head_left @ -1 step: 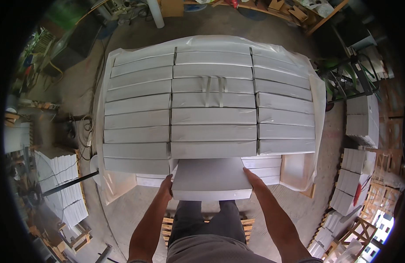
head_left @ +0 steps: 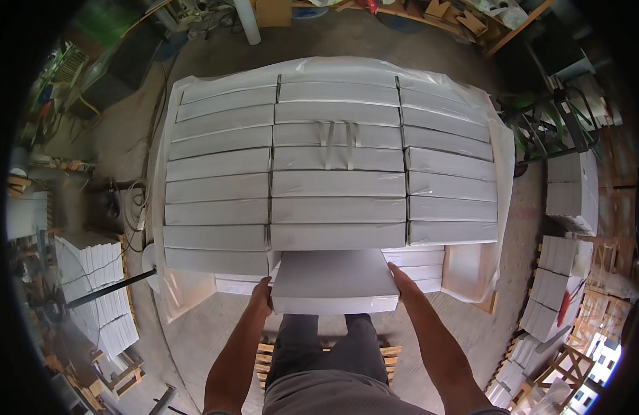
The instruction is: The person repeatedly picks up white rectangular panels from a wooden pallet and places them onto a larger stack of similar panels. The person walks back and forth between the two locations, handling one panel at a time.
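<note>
A flat white wrapped pack (head_left: pixel 333 280) is held level at the near edge of a big stack of the same packs (head_left: pixel 333 159). My left hand (head_left: pixel 262 296) grips its left end and my right hand (head_left: pixel 401 280) its right end. The stack is laid in three columns of long white packs and sits on a clear plastic sheet (head_left: pixel 503 207) that hangs over its sides. The held pack fills a gap in the middle column, level with the top layer or just above the lower layers that show on both sides of it.
A wooden pallet (head_left: pixel 264 360) lies by my legs. Smaller stacks of white packs stand at the left (head_left: pixel 101 297) and at the right (head_left: pixel 568 187). A black bar (head_left: pixel 112 287) slants at the left. Clutter and a green frame (head_left: pixel 554 117) line the far side.
</note>
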Demonstrator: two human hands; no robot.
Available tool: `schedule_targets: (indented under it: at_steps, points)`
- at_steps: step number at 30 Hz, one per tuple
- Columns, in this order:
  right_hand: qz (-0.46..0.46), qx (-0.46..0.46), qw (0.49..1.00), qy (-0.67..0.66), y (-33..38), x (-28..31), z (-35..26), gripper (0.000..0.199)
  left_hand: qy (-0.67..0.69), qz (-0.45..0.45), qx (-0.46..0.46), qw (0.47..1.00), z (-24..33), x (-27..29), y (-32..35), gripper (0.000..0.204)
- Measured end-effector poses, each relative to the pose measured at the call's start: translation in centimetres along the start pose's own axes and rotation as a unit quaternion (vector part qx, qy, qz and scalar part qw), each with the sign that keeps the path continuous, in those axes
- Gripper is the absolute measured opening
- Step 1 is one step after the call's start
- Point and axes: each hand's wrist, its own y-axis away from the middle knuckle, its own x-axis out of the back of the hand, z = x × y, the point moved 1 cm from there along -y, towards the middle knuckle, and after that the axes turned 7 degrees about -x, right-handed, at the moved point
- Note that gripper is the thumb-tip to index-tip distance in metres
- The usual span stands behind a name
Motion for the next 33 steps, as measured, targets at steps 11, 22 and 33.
schedule_targets:
  at_steps: [11, 22, 33]
  points:
    - [-0.100, 0.097, 0.975, -0.171, -4.7, 3.9, -0.8, 0.039, 0.120, -0.068, -0.213, 0.967, -0.8, -6.5, 2.3, 0.019]
    - [0.104, 0.053, 0.993, 0.024, 0.6, 6.9, 10.7, 0.058, -0.212, -0.035, -0.173, 0.961, -4.2, -5.6, 3.0, 0.027]
    - [0.167, -0.011, 0.985, -0.037, 7.4, 23.8, 27.8, 0.048, -0.477, -0.010, -0.159, 0.864, -14.6, 1.5, 5.9, 0.034]
